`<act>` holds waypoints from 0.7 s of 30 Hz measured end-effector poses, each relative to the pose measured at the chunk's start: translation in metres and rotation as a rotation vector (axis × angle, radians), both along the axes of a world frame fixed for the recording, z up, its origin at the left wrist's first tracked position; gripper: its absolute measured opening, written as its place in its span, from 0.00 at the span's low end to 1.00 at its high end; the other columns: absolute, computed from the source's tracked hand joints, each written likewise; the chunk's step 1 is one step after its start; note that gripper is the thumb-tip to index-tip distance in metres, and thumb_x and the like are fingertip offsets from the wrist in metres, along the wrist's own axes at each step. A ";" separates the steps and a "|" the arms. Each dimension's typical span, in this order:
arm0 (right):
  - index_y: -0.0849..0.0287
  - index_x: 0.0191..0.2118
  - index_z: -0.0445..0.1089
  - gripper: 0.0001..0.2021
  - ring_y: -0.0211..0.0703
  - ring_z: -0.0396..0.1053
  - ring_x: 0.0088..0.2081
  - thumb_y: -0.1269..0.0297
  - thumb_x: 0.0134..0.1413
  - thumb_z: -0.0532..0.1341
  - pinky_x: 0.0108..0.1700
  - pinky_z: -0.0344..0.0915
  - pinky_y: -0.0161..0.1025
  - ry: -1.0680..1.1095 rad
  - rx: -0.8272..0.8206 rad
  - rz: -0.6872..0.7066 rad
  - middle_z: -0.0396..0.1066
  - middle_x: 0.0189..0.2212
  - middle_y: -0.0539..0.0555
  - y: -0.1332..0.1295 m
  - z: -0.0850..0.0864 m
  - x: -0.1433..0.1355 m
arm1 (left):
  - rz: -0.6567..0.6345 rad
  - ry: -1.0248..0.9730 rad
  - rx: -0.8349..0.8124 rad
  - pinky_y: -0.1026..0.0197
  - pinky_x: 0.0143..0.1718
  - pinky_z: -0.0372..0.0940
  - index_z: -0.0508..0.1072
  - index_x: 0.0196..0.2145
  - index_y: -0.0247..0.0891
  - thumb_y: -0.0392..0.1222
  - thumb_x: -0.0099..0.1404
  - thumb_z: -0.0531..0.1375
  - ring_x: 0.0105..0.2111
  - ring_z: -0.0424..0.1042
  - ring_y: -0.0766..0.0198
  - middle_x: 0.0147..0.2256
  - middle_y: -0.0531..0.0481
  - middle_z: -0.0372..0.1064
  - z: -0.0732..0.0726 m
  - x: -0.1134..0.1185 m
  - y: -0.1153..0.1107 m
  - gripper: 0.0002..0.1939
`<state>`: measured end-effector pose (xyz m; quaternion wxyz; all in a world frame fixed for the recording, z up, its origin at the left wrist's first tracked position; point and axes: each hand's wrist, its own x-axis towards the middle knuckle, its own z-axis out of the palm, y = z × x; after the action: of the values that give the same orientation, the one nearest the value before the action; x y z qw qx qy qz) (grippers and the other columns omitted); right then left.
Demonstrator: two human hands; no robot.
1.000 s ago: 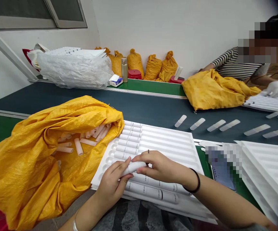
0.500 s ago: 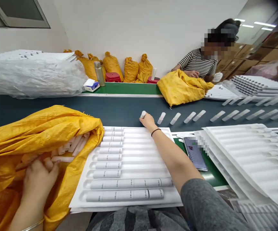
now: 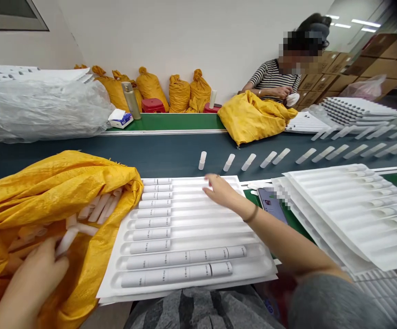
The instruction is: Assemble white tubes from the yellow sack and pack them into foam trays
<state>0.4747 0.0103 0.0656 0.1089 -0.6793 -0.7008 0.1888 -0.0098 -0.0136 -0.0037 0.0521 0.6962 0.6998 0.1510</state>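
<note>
8 o'clock: left hand [image 3: 40,270] pinches a white tube [image 3: 67,241] inside a yellow sack [image 3: 64,173]; loose tubes [image 3: 107,208] beside. 6 o'clock: white tray [image 3: 205,225], nearest two rows long with printed tubes [image 3: 150,247], eight beyond stocked only toward 9; looks part-done. Right hand [image 3: 223,193] above tray, spread, nothing visibly held. Belt [image 3: 157,157], 12 to 3: belt tubes [image 3: 229,162]. Farther, co-worker [image 3: 277,82] at 2; tied sacks [image 3: 152,87], wall [image 3: 185,36], 11.

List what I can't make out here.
In the head view:
Print on the labelled tubes in the white tray: too small to read.
Number of pale tubes in the yellow bag: hidden by its folds and the left hand.
Phone screen: partly pixelated.
Bag's left end: cut off by the edge.
</note>
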 end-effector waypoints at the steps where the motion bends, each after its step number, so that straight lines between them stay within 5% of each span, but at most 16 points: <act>1: 0.62 0.40 0.68 0.07 0.47 0.67 0.43 0.68 0.58 0.55 0.44 0.60 0.39 0.016 -0.041 0.082 0.70 0.40 0.59 -0.024 0.003 0.004 | -0.034 -0.046 -0.018 0.49 0.38 0.65 0.66 0.38 0.39 0.44 0.55 0.56 0.36 0.70 0.49 0.34 0.46 0.71 0.007 0.014 -0.006 0.12; 4: 0.57 0.30 0.69 0.05 0.43 0.67 0.35 0.69 0.54 0.56 0.37 0.60 0.37 0.082 -0.331 0.453 0.71 0.32 0.52 -0.087 0.005 0.024 | -0.244 -0.446 -0.043 0.51 0.48 0.64 0.64 0.46 0.40 0.46 0.62 0.55 0.44 0.68 0.53 0.44 0.44 0.68 0.024 0.070 -0.023 0.15; 8: 0.57 0.34 0.66 0.10 0.45 0.66 0.36 0.73 0.42 0.58 0.36 0.59 0.39 -0.018 -0.421 0.326 0.69 0.35 0.53 -0.134 -0.010 0.049 | -0.482 -0.776 -0.015 0.54 0.53 0.60 0.64 0.46 0.41 0.42 0.65 0.55 0.50 0.65 0.56 0.45 0.45 0.66 0.032 0.140 -0.029 0.11; 12: 0.57 0.34 0.63 0.09 0.45 0.66 0.38 0.74 0.45 0.55 0.40 0.60 0.41 0.007 -0.328 0.268 0.67 0.37 0.53 -0.148 -0.017 0.056 | -0.596 -0.883 0.026 0.55 0.54 0.58 0.67 0.47 0.43 0.38 0.65 0.57 0.49 0.65 0.58 0.45 0.47 0.66 0.034 0.181 -0.031 0.12; 17: 0.56 0.37 0.61 0.06 0.43 0.65 0.36 0.70 0.52 0.56 0.39 0.62 0.41 0.126 -0.175 0.156 0.67 0.36 0.53 -0.140 0.002 0.049 | -0.490 -1.392 -0.105 0.59 0.50 0.62 0.65 0.45 0.45 0.38 0.62 0.62 0.46 0.68 0.64 0.43 0.50 0.69 0.041 0.214 -0.044 0.14; 21: 0.55 0.43 0.62 0.10 0.41 0.65 0.37 0.70 0.54 0.57 0.40 0.64 0.38 0.429 0.024 0.223 0.66 0.37 0.53 -0.126 0.010 0.014 | -0.270 -1.862 -0.305 0.65 0.38 0.67 0.57 0.52 0.50 0.40 0.55 0.68 0.38 0.71 0.68 0.39 0.54 0.70 0.049 0.234 -0.055 0.31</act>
<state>0.4883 -0.1153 0.0753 0.2416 -0.5408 -0.7344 0.3313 0.2247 -0.0687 0.0456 0.6958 0.3570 0.3030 0.5446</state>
